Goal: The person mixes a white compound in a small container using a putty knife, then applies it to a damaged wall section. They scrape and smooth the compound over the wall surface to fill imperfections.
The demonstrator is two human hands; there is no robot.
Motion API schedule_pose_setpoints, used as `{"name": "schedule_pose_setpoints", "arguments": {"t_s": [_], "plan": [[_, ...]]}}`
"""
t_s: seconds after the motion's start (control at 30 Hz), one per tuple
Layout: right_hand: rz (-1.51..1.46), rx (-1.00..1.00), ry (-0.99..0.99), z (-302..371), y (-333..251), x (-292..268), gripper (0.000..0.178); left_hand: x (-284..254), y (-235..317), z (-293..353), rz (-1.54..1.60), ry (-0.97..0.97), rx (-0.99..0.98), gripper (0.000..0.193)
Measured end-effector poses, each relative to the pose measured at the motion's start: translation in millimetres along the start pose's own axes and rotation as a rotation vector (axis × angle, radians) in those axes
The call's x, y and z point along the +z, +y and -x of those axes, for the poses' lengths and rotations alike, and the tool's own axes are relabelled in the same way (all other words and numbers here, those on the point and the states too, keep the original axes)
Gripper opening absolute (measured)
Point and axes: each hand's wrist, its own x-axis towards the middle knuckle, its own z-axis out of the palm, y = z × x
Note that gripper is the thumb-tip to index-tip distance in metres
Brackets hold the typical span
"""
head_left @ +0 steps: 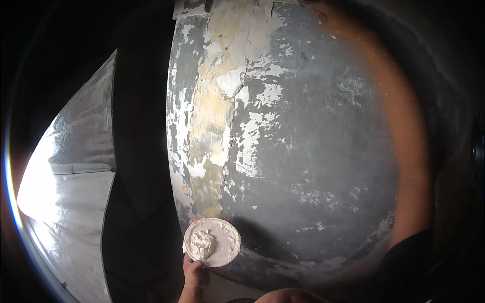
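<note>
My left hand [196,275] grips the lower left edge of a shallow round tub [238,243], low and in front of the wall. Off-white filler paste [202,244] is heaped on its left side and smeared over the rest. My right arm stretches far up along the right side, and my right hand [336,21] is at the top edge of the view against the wall. Its fingers look curled, but they are blurred and partly cut off, so what they hold cannot be made out. The worn grey wall [313,136] has white flaked patches and a rough tan strip [209,116] running down it.
A silvery reflective umbrella [83,121] with a bright light [38,187] stands at the left. Dark space lies between it and the wall's left edge. A pale ledge [189,9] meets the wall at the top left.
</note>
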Motion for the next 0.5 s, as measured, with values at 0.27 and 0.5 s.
{"name": "schedule_pose_setpoints", "arguments": {"t_s": [0.27, 0.5], "plan": [[-0.005, -0.12, 0.132, -3.6, -12.1, -114.6, 0.043, 6.8, 8.1, -9.8, -0.056, -0.065, 0.016, 0.073], [0.075, -0.129, 0.126, -46.9, -54.6, -75.9, 0.034, 20.0, -2.2, -5.9, -0.012, -0.062, -0.007, 0.071]]}}
